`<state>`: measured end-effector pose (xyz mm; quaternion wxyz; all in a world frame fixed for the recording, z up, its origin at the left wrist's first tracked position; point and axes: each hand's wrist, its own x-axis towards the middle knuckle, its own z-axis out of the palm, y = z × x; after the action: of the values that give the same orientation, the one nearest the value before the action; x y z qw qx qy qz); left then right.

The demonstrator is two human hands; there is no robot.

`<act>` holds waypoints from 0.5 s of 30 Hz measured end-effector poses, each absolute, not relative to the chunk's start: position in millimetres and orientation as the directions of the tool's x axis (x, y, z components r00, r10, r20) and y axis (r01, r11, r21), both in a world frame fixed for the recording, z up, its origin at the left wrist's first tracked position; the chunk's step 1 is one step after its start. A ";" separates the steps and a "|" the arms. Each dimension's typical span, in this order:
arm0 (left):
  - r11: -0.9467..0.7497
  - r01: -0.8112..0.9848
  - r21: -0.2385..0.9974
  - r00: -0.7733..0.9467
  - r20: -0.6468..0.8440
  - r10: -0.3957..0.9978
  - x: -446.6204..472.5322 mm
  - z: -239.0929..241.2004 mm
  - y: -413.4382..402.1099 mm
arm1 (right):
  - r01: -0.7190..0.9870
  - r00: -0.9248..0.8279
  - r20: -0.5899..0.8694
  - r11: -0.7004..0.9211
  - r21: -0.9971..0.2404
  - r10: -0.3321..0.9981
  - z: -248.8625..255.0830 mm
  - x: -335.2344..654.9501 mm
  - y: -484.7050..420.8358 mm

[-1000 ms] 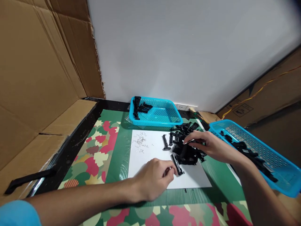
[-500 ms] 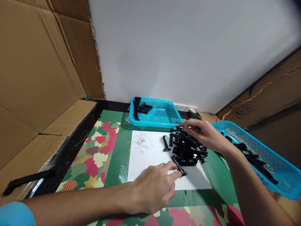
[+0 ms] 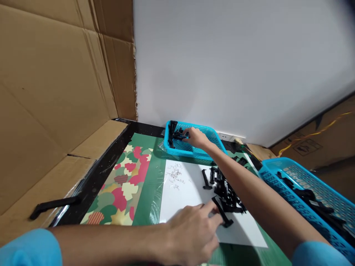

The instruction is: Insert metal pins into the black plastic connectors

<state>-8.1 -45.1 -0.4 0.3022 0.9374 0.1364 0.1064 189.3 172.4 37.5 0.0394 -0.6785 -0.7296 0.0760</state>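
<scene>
On the white sheet of paper (image 3: 180, 201), my left hand (image 3: 194, 231) has its thumb and index finger closed at the side of a long black plastic part (image 3: 222, 212) with a crosswise end. My right hand (image 3: 197, 138) reaches into the far blue basket (image 3: 181, 152). Its fingers are pinched at a black plastic part there, among several others (image 3: 172, 129); the fingertips partly hide it. Under my right forearm lies a pile of black plastic parts (image 3: 226, 192), partly covered by the arm. A single black part (image 3: 206, 180) lies just left of the pile.
Another blue basket (image 3: 294, 164) with long black parts (image 3: 313, 201) stands at the right. Tiny thin dark pieces (image 3: 175, 173) are scattered on the paper's far left. A black bar (image 3: 54, 206) lies by the cardboard wall (image 3: 55, 92). A socket strip (image 3: 226, 136) sits behind.
My right hand has moved from the far side of the pile, leftward and away, into the far basket. My left hand stays at the same black part. The view has shifted a little.
</scene>
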 end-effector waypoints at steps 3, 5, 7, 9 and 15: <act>-0.734 0.209 0.646 0.925 0.114 0.363 -8.7 1.0 -44.1 | 0.994 -0.047 -0.091 0.038 -0.100 0.995 33.8 184.2 179.0; -0.681 0.224 0.697 0.904 0.113 0.413 -9.0 2.8 -43.7 | 0.997 -0.032 -0.124 0.023 -0.073 0.992 36.6 185.8 175.2; -0.598 0.245 0.763 0.870 0.099 0.483 -8.6 4.9 -43.2 | 0.998 -0.017 -0.150 0.008 -0.057 0.989 43.8 192.2 165.7; -0.494 0.260 0.829 0.818 0.082 0.569 -7.1 6.5 -42.4 | 0.999 -0.001 -0.152 -0.006 -0.050 0.988 54.9 203.1 151.5; -0.153 0.130 0.980 0.659 0.030 0.751 -0.5 3.4 -38.9 | 0.996 0.048 -0.002 -0.048 -0.076 0.999 94.6 246.7 90.1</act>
<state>-0.5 -38.9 3.4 0.5718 0.7091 0.3107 0.2715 246.7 90.1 94.6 0.0268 -0.7232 -0.6895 0.0271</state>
